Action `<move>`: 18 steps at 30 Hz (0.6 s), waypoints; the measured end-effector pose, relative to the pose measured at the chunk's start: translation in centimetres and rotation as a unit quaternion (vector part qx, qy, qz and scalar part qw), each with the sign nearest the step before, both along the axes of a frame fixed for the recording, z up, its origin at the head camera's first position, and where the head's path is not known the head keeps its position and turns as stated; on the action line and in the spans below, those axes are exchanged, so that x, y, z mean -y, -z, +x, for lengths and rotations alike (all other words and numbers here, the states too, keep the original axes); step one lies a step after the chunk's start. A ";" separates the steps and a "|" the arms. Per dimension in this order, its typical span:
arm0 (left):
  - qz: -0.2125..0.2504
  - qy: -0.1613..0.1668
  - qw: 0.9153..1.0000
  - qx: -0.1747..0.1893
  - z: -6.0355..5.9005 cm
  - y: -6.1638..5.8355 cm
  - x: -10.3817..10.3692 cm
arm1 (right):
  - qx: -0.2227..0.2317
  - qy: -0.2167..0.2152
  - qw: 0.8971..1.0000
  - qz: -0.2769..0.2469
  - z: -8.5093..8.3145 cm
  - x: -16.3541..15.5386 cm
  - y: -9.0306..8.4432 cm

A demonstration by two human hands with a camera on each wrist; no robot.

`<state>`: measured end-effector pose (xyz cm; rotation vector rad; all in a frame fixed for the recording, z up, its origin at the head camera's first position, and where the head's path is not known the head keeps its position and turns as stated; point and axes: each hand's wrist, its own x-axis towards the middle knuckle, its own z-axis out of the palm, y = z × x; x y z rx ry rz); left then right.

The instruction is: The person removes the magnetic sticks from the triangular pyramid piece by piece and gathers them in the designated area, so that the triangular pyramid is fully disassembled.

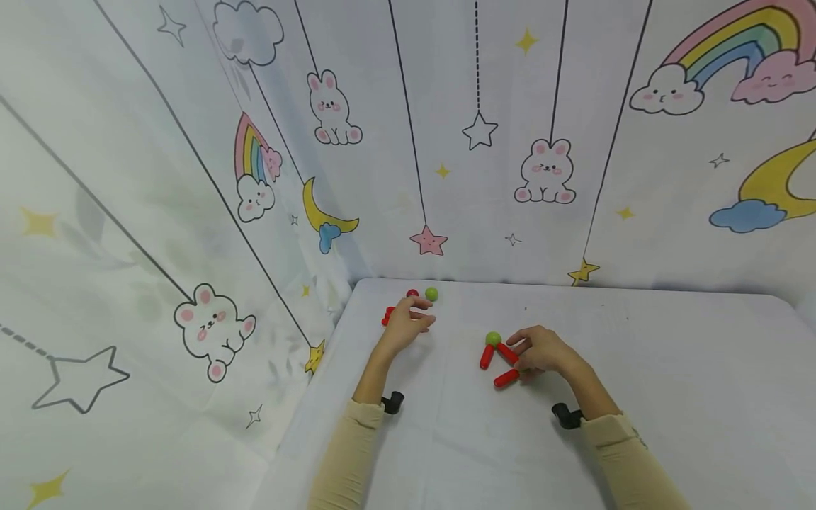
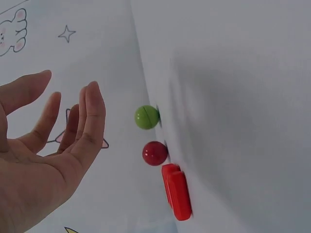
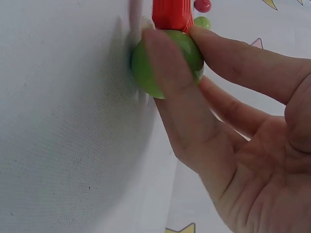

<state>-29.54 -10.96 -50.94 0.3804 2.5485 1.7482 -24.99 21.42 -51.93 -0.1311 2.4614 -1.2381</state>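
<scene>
My left hand (image 1: 403, 326) hovers with nothing in it, its fingers loosely bent. In the left wrist view, a glossy green ball (image 2: 146, 117), a dark red ball (image 2: 155, 153) and red rods (image 2: 179, 194) lie beyond it. My right hand (image 1: 542, 352) pinches a green ball (image 3: 142, 68) low over the table, thumb on one side and fingers on the other. Right against that ball is the end of a red rod (image 3: 171, 13). From above, my fingers hide the held ball. Another green ball (image 1: 494, 339) sits where two red rods meet, and a third rod (image 1: 506, 379) lies nearer me.
All this lies on a white-covered table (image 1: 669, 382). A white curtain (image 1: 395, 177) printed with rabbits, stars and clouds hangs behind and on the left. Black wrist mounts (image 1: 566, 416) project from both cuffs.
</scene>
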 end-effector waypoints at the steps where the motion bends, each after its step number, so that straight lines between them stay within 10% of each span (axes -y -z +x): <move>1: -0.005 0.006 1.000 0.002 0.1 0.0 -0.3 | 0.000 0.001 1.000 0.004 0.0 0.0 0.0; 18: -0.018 0.107 0.992 0.067 1.6 0.5 -4.8 | -0.006 0.039 0.999 0.005 0.1 -0.6 -0.1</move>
